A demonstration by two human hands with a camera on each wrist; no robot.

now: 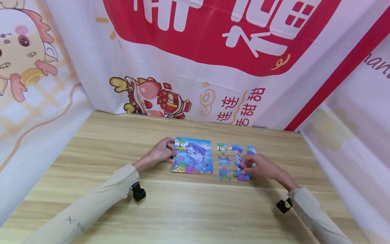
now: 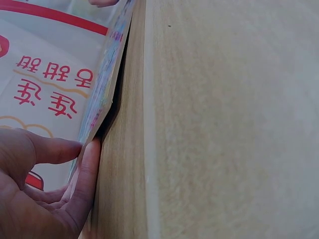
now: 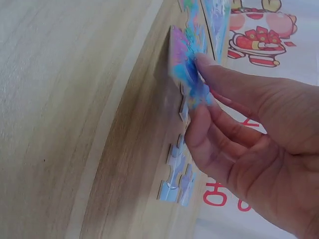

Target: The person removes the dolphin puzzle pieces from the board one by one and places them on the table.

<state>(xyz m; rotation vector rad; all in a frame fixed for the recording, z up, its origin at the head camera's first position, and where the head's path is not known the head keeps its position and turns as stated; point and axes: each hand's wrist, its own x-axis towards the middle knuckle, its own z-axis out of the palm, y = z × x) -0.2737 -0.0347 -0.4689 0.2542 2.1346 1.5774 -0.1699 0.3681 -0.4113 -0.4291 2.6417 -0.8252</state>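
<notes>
My left hand (image 1: 158, 151) pinches the left edge of a square puzzle board (image 1: 195, 156) with a dolphin picture. In the left wrist view, thumb and fingers lie on either side of the board edge (image 2: 107, 92), with a dark gap between board and table. Off to the right, my right hand (image 1: 262, 166) holds a pink and blue puzzle piece (image 3: 183, 59) between thumb and fingers, tilted off the table. Loose puzzle pieces (image 1: 224, 160) lie in spaced rows beside the board, some partly hidden by the right hand.
The wooden table (image 1: 182, 206) stretches in front of both hands. A printed cloth (image 1: 195, 81) hangs at its back edge, and other cloths stand at the left and right sides. Small black cameras (image 1: 138, 191) are worn on the wrists.
</notes>
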